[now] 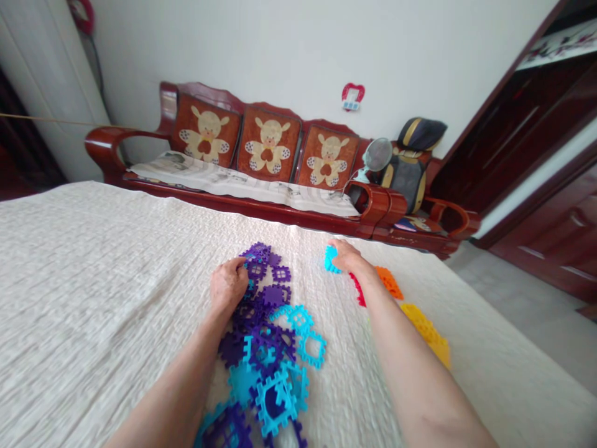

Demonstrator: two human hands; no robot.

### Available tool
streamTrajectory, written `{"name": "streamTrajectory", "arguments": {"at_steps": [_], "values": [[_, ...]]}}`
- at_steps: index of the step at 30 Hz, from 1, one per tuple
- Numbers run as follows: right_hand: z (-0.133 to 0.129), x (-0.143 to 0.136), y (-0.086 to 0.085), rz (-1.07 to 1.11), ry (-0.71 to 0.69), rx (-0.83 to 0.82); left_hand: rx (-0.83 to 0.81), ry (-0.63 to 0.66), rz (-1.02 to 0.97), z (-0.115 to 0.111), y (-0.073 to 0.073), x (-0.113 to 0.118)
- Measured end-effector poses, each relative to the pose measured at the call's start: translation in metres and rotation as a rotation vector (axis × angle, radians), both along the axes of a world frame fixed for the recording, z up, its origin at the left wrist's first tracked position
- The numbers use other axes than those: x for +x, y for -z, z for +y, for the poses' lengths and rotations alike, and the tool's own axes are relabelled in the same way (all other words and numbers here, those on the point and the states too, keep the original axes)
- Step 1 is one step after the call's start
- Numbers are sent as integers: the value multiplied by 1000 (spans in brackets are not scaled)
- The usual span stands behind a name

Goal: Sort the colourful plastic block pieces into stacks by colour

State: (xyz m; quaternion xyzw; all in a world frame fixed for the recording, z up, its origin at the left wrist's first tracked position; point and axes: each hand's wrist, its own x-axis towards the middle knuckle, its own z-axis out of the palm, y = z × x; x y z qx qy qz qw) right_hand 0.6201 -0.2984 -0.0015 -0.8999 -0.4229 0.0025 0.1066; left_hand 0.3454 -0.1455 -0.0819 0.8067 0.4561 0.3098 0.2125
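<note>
My left hand (pixel 228 283) is at the left edge of a loose pile of purple interlocking building tiles (pixel 276 295), its fingers curled and pinching at a purple tile near the far end. Light-blue tiles (pixel 299 319) with toothed edges lie mixed among the purple ones, some of them window-shaped. Further right, my right hand (pixel 344 254) is closed around a small stack of light-blue tiles (pixel 331 259), standing on the bed cover. Partly hidden by my right forearm are red tiles (pixel 358 290). Beyond that forearm lie orange tiles (pixel 390 282) and a row of yellow tiles (pixel 426 331).
A white quilted cover (pixel 116 261) spreads under everything. Past its far edge stands a wooden sofa (pixel 261 206) with bear-patterned cushions (pixel 269 142). A small fan (pixel 377 154) and a chair with a massage pad (pixel 405 180) are at the right.
</note>
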Motion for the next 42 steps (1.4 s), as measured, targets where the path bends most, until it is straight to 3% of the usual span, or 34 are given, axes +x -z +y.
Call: {"name": "streamTrajectory", "arguments": {"at_steps": [5, 12, 18, 23, 26, 31, 37, 40, 42], "values": [[-5, 17, 5, 25, -16, -20, -7, -12, 16, -2, -3, 0], [-10, 4, 0, 16, 1, 28, 0, 2, 11, -2, -5, 0], [-25, -41, 7, 94, -173, 107, -2, -12, 23, -1, -3, 0], [-37, -89, 16, 488, -450, -60, -12, -18, 23, -1, -3, 1], [-38, -109, 16, 445, -507, -127, -17, -24, 28, -2, -4, 0], [-35, -121, 16, 285, -479, -165, -3, -17, 31, -3, -6, 0], [-40, -105, 5, 470, -456, -41, 5, -13, 28, -3, -6, 0], [-42, -97, 2, 284, -363, 79, 8, -23, 35, -3, -5, 0], [-43, -95, 3, 138, -285, 77, 9, -24, 34, -2, -4, 0]]}}
